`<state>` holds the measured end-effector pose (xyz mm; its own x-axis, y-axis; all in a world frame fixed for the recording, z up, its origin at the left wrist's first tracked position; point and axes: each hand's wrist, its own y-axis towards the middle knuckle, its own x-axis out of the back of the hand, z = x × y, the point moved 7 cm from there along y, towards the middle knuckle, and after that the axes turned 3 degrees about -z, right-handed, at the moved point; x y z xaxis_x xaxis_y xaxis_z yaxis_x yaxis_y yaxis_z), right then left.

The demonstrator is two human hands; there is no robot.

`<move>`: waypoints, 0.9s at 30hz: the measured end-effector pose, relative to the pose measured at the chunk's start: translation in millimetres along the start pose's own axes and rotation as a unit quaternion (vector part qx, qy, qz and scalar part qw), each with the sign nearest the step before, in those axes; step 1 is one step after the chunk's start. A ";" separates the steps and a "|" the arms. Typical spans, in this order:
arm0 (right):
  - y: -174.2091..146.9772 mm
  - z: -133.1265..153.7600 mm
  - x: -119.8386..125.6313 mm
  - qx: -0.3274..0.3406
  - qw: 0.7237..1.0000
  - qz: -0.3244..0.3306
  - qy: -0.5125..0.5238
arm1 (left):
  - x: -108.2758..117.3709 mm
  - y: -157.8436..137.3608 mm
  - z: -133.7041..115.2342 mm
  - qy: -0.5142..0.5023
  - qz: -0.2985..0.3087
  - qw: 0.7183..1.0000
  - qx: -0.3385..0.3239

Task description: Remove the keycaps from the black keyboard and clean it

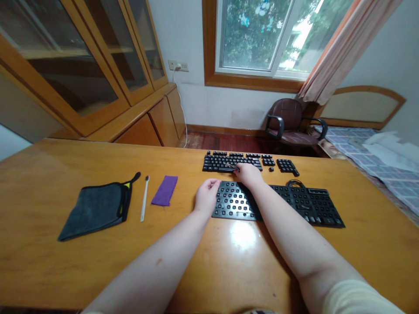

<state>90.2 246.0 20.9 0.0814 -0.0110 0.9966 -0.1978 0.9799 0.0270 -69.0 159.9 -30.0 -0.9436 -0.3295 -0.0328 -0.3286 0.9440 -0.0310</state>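
Both forearms reach in over the wooden surface (209,270). A black keyboard (240,203) with its keycaps off lies lengthwise across it, the right forearm passing over its middle. To its left lie a gray cloth (98,205) with dark trim and a loop, a white-handled brush (144,199) and a purple cloth (165,190), apart from one another. The left hand (207,196) is at the keyboard's upper left corner, thumb and fingers close together; whether it grips the edge I cannot tell. A coiled cable (295,183) sits behind the keyboard. Farther on, the right hand (248,174) pinches a thin tool (231,165) by the near edge of the keycaps (229,160), which are set out in keyboard order near the surface's far edge. Beyond stand a chair (288,122) and a bed (353,148), then a window (252,39).
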 end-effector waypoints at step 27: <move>-45.9 -118.0 91.4 -0.137 0.946 -0.214 0.201 | 2.0 -0.6 0.2 0.023 -0.001 1.000 -0.016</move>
<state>222.0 223.5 101.6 0.4730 -0.3955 0.7873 0.1937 0.9184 0.3449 -70.6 158.7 -30.2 -0.9436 -0.3308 0.0135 -0.3308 0.9437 0.0015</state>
